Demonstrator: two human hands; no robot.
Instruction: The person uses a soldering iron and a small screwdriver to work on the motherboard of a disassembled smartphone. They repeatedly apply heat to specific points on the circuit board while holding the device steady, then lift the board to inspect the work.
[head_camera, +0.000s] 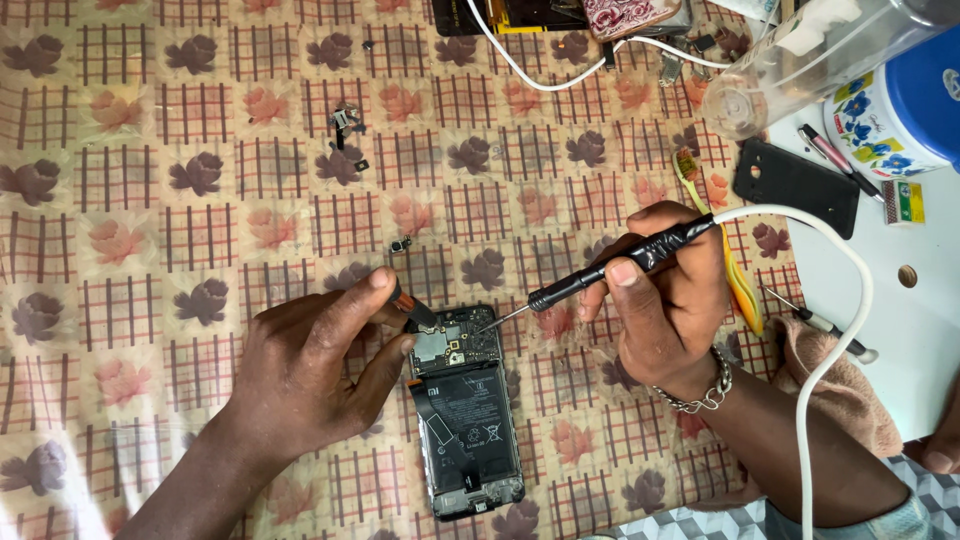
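We note the phone (465, 415) lying face down near the front edge of the flower-patterned cloth (150, 200), back cover already off, black battery (467, 418) and upper circuit board (458, 345) exposed. Our left hand (310, 370) rests just beside the phone's upper left corner, thumb and forefinger closed on a small dark tool with an orange band (408, 308) that touches the board. Our right hand (665, 295) grips a black soldering iron (610, 265) pen-fashion, fingers shut round its taped handle, its tip on the board's upper right; its white cord (830, 330) loops away to the right.

Judged progress: opening is done, board work is in hand; the battery still sits in place and reassembly is left.

Farther off, loose small parts (345, 122) lie on the cloth, well apart from the phone. A black cover (795, 185) and a clear plastic bottle (800, 65) lie at the far right.
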